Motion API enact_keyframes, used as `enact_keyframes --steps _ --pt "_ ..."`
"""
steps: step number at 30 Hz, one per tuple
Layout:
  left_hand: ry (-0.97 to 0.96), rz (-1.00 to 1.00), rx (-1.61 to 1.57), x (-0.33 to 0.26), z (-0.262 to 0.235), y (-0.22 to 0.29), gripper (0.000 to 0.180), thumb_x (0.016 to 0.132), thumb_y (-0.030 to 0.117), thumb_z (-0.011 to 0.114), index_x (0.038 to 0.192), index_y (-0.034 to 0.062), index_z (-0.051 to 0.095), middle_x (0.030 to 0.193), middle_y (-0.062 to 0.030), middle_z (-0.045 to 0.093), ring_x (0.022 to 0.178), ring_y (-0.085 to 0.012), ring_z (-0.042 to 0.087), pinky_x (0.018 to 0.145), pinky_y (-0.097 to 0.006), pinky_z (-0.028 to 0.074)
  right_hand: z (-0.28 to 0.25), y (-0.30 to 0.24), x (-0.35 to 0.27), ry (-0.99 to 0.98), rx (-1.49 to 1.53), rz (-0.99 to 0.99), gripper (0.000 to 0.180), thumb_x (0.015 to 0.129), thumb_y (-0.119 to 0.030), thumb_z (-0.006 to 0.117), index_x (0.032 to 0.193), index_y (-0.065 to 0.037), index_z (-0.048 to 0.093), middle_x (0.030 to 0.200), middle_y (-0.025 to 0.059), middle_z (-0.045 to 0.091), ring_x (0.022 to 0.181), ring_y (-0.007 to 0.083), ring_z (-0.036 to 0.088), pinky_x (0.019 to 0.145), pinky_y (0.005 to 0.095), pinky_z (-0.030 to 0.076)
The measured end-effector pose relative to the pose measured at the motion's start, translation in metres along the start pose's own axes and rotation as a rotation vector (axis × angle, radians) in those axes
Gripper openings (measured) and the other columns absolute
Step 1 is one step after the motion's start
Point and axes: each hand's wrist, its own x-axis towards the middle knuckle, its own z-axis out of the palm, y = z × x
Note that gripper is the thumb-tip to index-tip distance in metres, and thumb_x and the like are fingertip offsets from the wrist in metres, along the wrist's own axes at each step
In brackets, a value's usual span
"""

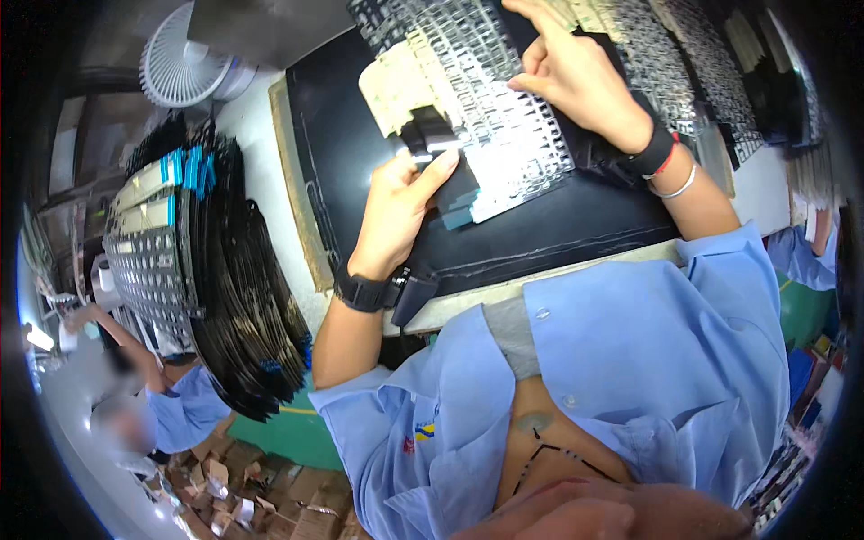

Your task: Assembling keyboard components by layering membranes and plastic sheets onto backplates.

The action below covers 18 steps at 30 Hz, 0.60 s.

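My left hand (400,202) grips a small black and silver tool (430,133) and presses it against a pale perforated sheet (396,85). Under it lies a silvery grid panel (504,117) with many small cells, resting on a black mat (351,135). My right hand (576,76) lies flat on the upper right part of that grid panel, fingers stretched forward. Both wrists wear black bands; the right one also carries a thin bracelet. A blue-grey block (457,216) pokes out beneath the panel's near edge, by my left thumb.
A tall stack of black grid panels (225,270) stands at the left of the white table (261,180). A white fan (180,63) sits at the far left corner. More grid panels (693,81) lie at the right. Another person in blue (171,405) works at lower left, near cardboard pieces (234,495).
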Motion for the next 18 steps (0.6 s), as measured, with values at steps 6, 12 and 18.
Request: enact_keyframes --steps 6,12,18 --pt "0.002 0.025 0.031 -0.004 -0.001 0.000 0.021 0.094 0.011 0.056 0.109 -0.0028 0.059 0.102 -0.0060 0.065 0.088 -0.0099 0.060 0.080 -0.025 0.049 0.007 0.016 0.006 0.077 0.035 -0.026 0.031 0.079 -0.016 0.067 0.106 -0.002 0.063 0.073 0.0110 0.065 0.065 0.0250 0.063 0.062 0.0337 0.050" --pt "-0.006 0.022 -0.083 -0.003 -0.001 0.000 0.017 0.094 0.012 0.057 0.104 -0.0013 0.061 0.095 -0.0053 0.065 0.078 -0.0085 0.061 0.071 -0.025 0.051 -0.068 0.004 0.016 0.262 0.444 -0.015 0.023 0.091 -0.015 0.060 0.105 0.002 0.062 0.088 0.0033 0.065 0.078 0.0074 0.059 0.070 0.0226 0.049" --pt "-0.054 0.012 -0.093 -0.001 0.002 0.003 0.019 0.093 0.014 0.059 0.104 -0.0008 0.063 0.098 -0.0057 0.067 0.082 -0.0081 0.060 0.075 -0.024 0.049 -0.241 0.109 -0.031 0.430 -0.020 0.261 0.044 0.080 -0.014 0.068 0.120 -0.001 0.055 0.089 0.0124 0.066 0.078 0.0248 0.063 0.076 0.0293 0.050"
